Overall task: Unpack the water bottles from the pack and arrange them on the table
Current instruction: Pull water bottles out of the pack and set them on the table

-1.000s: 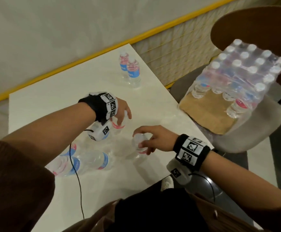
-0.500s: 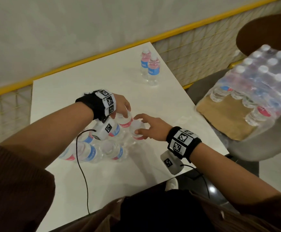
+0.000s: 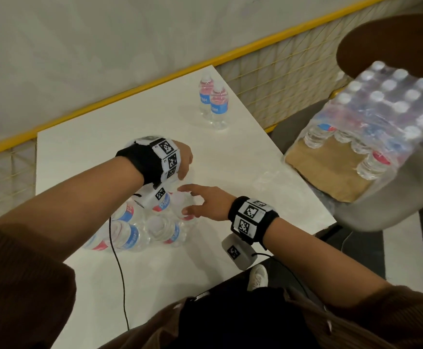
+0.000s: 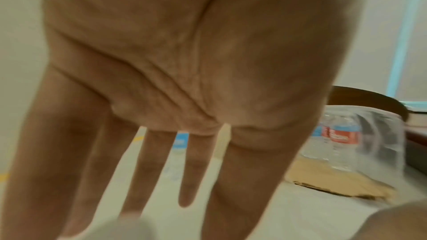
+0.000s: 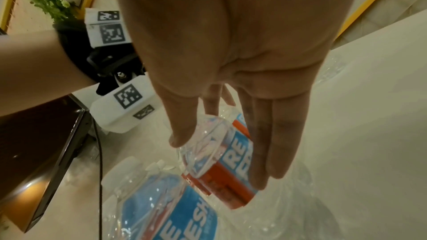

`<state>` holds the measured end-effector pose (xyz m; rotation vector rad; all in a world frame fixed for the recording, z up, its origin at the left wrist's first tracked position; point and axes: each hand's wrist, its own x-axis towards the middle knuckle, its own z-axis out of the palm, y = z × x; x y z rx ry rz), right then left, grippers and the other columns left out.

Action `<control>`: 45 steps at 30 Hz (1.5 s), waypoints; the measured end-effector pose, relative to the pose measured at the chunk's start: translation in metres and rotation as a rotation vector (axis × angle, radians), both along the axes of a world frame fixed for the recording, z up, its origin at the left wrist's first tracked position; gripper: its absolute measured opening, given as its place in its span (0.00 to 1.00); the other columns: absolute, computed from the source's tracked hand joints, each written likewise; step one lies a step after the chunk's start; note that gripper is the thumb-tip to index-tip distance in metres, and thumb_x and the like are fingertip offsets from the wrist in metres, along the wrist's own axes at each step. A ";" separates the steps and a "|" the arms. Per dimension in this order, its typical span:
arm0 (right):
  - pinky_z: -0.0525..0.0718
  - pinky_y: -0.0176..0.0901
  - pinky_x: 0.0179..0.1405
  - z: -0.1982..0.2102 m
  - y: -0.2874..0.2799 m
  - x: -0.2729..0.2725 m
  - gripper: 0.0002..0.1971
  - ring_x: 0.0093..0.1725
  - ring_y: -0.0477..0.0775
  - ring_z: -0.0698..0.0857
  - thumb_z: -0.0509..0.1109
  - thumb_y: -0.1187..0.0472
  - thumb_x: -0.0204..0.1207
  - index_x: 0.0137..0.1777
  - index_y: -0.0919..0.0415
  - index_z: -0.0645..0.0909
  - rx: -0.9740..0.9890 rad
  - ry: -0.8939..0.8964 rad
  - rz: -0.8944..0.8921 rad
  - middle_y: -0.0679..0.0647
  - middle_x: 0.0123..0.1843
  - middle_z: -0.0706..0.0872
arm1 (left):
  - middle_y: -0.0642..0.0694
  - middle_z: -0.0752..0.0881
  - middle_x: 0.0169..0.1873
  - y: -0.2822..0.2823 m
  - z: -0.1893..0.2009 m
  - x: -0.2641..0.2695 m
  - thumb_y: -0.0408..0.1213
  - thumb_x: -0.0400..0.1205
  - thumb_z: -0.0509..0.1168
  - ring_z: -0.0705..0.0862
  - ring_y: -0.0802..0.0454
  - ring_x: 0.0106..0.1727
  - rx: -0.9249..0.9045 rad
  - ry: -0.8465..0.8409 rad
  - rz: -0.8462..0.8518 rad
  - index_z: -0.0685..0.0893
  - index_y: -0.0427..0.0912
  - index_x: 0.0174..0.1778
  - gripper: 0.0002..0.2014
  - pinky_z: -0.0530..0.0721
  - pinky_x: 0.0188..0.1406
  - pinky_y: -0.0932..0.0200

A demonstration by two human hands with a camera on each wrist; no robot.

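Observation:
Several clear water bottles with red and blue labels stand bunched near the front left of the white table. My right hand is at the bunch's right side, thumb and straight fingers loosely either side of one red-labelled bottle, touching it. Just behind, my left hand hovers with straight fingers pointing down over a white cap; that view is blurred. Two more bottles stand at the far right corner. The wrapped pack sits on a chair to the right.
The pack rests on a brown cardboard sheet on the grey chair seat next to the table's right edge. A black cable trails from my left wrist across the table front. A yellow-framed mesh rail runs behind the table.
My right hand carried its bottle left into the bunch next to the left hand's bottle. Both hands have loosened, their fingers now straight.

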<state>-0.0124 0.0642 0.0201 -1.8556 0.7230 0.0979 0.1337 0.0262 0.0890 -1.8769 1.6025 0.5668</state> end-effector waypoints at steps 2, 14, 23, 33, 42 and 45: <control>0.74 0.42 0.67 -0.003 -0.007 -0.017 0.31 0.64 0.55 0.80 0.71 0.48 0.75 0.77 0.46 0.65 -0.042 0.041 -0.030 0.56 0.74 0.73 | 0.46 0.76 0.43 -0.007 0.005 -0.018 0.34 0.77 0.64 0.74 0.50 0.41 -0.084 -0.035 -0.045 0.73 0.55 0.34 0.11 0.69 0.31 0.64; 0.83 0.45 0.42 -0.025 -0.110 -0.163 0.21 0.47 0.56 0.82 0.72 0.65 0.75 0.67 0.66 0.75 0.053 0.092 -0.675 0.59 0.62 0.80 | 0.39 0.47 0.83 -0.093 -0.036 -0.184 0.39 0.78 0.66 0.52 0.37 0.83 -0.368 0.490 -0.207 0.69 0.56 0.77 0.30 0.59 0.81 0.48; 0.82 0.51 0.61 0.008 -0.206 -0.224 0.21 0.62 0.54 0.81 0.66 0.54 0.80 0.70 0.60 0.75 0.111 0.033 -1.028 0.53 0.66 0.80 | 0.40 0.65 0.73 -0.130 -0.042 -0.231 0.35 0.74 0.66 0.73 0.36 0.70 -0.534 0.577 -0.288 0.66 0.36 0.74 0.31 0.76 0.67 0.42; 0.78 0.46 0.31 0.031 -0.199 -0.225 0.19 0.40 0.61 0.80 0.65 0.42 0.78 0.60 0.53 0.70 0.247 0.151 -1.176 0.59 0.42 0.77 | 0.44 0.55 0.78 -0.132 -0.053 -0.210 0.38 0.76 0.67 0.75 0.36 0.68 -0.456 0.622 -0.265 0.55 0.46 0.81 0.39 0.77 0.67 0.48; 0.78 0.47 0.65 0.016 -0.168 -0.212 0.26 0.59 0.50 0.82 0.64 0.44 0.76 0.72 0.53 0.73 -0.061 0.086 -0.936 0.45 0.63 0.80 | 0.38 0.55 0.78 -0.149 -0.056 -0.238 0.38 0.73 0.73 0.75 0.39 0.70 -0.417 0.617 -0.145 0.69 0.44 0.74 0.33 0.78 0.68 0.46; 0.81 0.49 0.65 0.002 -0.166 -0.224 0.29 0.58 0.51 0.85 0.72 0.42 0.65 0.65 0.53 0.79 0.121 -0.045 -1.095 0.51 0.63 0.84 | 0.37 0.67 0.71 -0.162 -0.063 -0.243 0.37 0.77 0.69 0.78 0.37 0.66 -0.457 0.581 -0.128 0.72 0.45 0.73 0.28 0.78 0.65 0.48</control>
